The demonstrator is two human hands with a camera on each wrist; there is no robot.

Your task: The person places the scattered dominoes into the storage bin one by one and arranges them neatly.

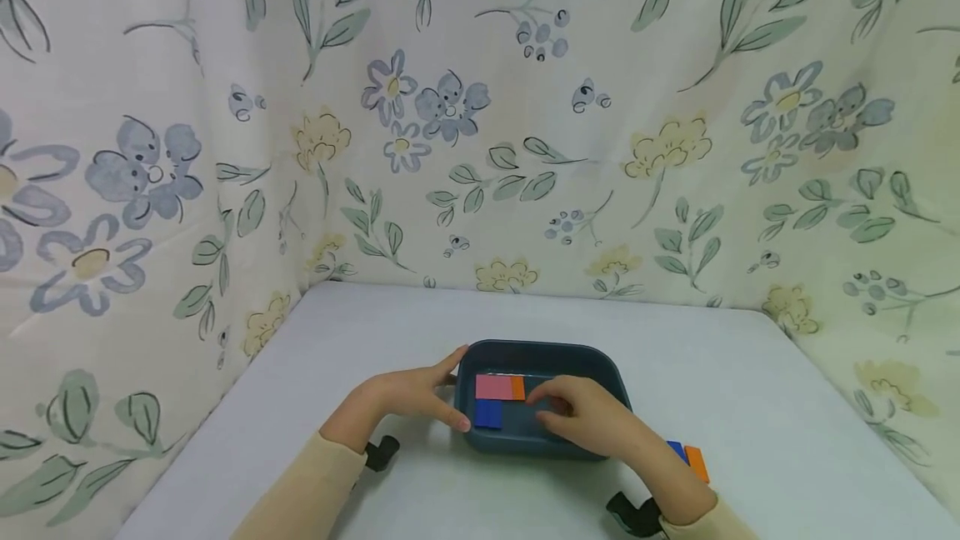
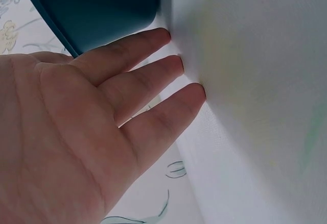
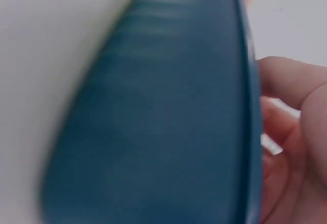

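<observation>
A dark teal tray (image 1: 540, 348) stands on the white table. Inside, at its left end, lie a pink piece (image 1: 492, 387), a narrow orange piece (image 1: 517, 388) and a blue piece (image 1: 488, 413), flat and side by side. My left hand (image 1: 416, 394) spreads around the tray's left end, thumb at the near corner. Its straight fingers show beside the tray wall (image 2: 102, 15) in the left wrist view. Over the tray's right half is my right hand (image 1: 585, 413), fingers bent, a gap between index and thumb. Its index fingertip is close to the orange piece. The tray wall (image 3: 163, 117) partly hides this hand in the right wrist view.
Right of the tray, by the right forearm, lie another blue piece (image 1: 678, 450) and another orange piece (image 1: 697, 465), partly covered. A black wrist device (image 1: 382, 452) sits under the left wrist, another (image 1: 633, 515) under the right. Floral cloth (image 1: 480, 148) hangs behind the table.
</observation>
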